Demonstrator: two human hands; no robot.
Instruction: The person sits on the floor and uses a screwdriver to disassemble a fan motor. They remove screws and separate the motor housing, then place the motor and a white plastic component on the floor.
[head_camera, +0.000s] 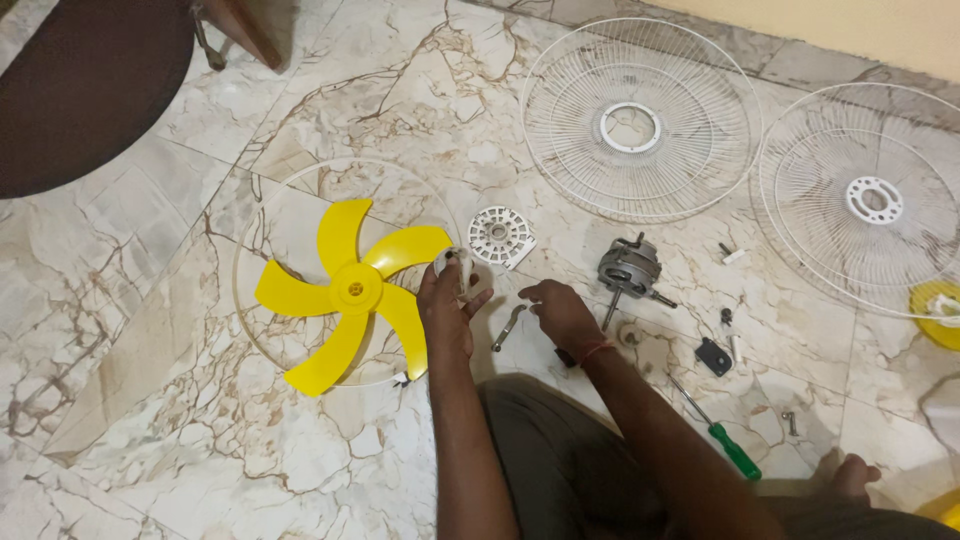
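Fingers of the left hand are closing round a small white part at frame centre, beside the yellow fan blade; the right hand, fingers curled loosely and empty, is resting near the motor on the floor; parts are lying spread within reach.

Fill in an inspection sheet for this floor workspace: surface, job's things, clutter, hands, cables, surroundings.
Surface: veined beige marble floor tiles.
Job's things: small white plastic part in the left hand; bent grey metal piece on the floor by the right hand.
Clutter: yellow five-bladed plastic fan blade inside a thin white ring; white round perforated plate; grey fan motor; two white wire fan guards; green-handled screwdriver; small black bracket.
Hands: left hand gripping the part; right hand lowered, grip unclear.
Cables: nothing seen.
Surroundings: dark round object top left; cream wall.
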